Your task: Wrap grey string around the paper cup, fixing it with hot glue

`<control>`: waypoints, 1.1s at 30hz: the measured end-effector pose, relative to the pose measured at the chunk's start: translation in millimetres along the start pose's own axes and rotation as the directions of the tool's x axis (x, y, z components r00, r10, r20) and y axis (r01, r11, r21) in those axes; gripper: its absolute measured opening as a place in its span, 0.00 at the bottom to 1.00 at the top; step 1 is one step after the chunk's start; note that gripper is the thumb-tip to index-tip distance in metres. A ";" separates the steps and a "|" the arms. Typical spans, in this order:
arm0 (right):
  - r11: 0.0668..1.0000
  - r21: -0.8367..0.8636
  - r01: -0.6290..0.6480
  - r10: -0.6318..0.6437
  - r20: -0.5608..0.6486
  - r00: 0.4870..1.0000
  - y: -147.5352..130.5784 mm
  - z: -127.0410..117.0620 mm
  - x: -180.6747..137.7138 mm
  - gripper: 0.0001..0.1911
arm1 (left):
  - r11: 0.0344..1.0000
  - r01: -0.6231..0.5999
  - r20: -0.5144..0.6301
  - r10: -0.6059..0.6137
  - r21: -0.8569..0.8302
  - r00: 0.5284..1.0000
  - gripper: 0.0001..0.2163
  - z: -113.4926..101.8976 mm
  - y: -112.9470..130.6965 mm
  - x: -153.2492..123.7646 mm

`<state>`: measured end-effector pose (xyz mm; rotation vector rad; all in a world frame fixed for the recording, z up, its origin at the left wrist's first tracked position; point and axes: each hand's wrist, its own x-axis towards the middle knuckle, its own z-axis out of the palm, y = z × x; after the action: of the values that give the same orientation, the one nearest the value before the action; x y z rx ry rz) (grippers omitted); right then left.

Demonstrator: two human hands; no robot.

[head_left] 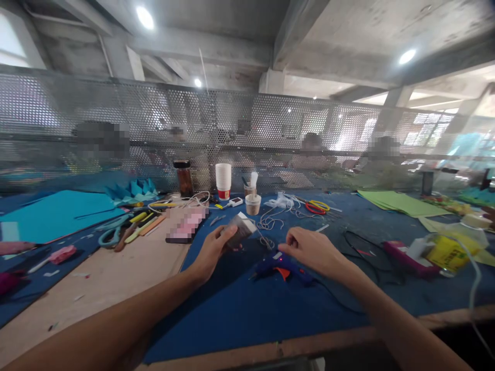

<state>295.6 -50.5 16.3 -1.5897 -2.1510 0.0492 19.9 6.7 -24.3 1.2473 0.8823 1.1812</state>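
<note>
My left hand is closed around a small box with a greyish, see-through-looking side and a white end, held tilted above the blue table mat. To the right, my right hand hovers with fingers curled together; whatever they may hold is hidden. Just below it lies a blue glue gun with an orange trigger and a small red light, its nozzle toward the left. Loose thin cord is coiled on the mat between and beyond my hands. A paper cup stands behind the box.
At left are blue sheets, scissors, several cutters and a phone. Stacked cups and a dark jar stand by the perforated screen. Red-and-yellow scissors, green sheets and a yellow package lie right.
</note>
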 end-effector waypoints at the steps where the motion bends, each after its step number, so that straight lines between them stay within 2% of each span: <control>1: 1.000 -0.006 -0.019 0.019 0.043 0.999 4.4 0.6 -6.9 0.14 | 1.000 0.011 -0.003 -0.011 -0.011 1.000 0.23 0.3 0.4 0.3; 7: 0.995 -0.015 -0.104 0.104 0.260 0.960 17.2 9.9 -24.2 0.18 | 0.996 0.060 -0.030 -0.062 -0.063 0.998 0.26 -1.2 -2.0 4.2; 12: 0.991 0.024 -0.134 0.120 0.306 0.944 16.0 11.1 -18.3 0.19 | 0.992 0.067 -0.023 -0.070 -0.108 0.997 0.27 -3.3 -4.3 6.0; 16: 0.946 0.224 -0.232 0.150 0.332 0.931 20.8 7.9 -10.6 0.21 | 0.990 0.067 -0.005 -0.068 -0.126 0.998 0.27 -4.7 -4.5 6.4; 19: 0.843 0.464 -0.272 0.112 0.342 0.933 22.9 1.9 -3.8 0.24 | 0.988 0.071 0.006 -0.071 -0.140 0.997 0.27 -5.6 -4.3 6.6; 23: 0.658 0.708 -0.256 0.089 0.264 0.960 14.6 -4.8 5.4 0.26 | 0.984 0.091 0.021 -0.089 -0.153 0.996 0.26 -5.7 -2.5 6.0; 28: 0.505 0.857 -0.101 0.036 0.096 0.995 -8.1 -3.0 24.4 0.20 | 0.976 0.116 0.015 -0.115 -0.184 0.993 0.27 -4.4 0.4 5.0; 30: 0.509 0.859 -0.044 0.047 0.023 0.999 -17.2 -0.9 32.7 0.19 | 0.977 0.103 0.014 -0.103 -0.184 0.995 0.27 -4.0 0.5 4.8; 33: 0.610 0.792 0.005 0.125 -0.103 0.987 -26.8 3.2 38.7 0.18 | 0.979 0.093 -0.002 -0.095 -0.181 0.995 0.26 -3.9 -0.5 5.2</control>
<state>261.6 -23.2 34.6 -1.0619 -1.5718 0.7806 17.3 12.7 -24.9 1.0421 0.8138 1.1661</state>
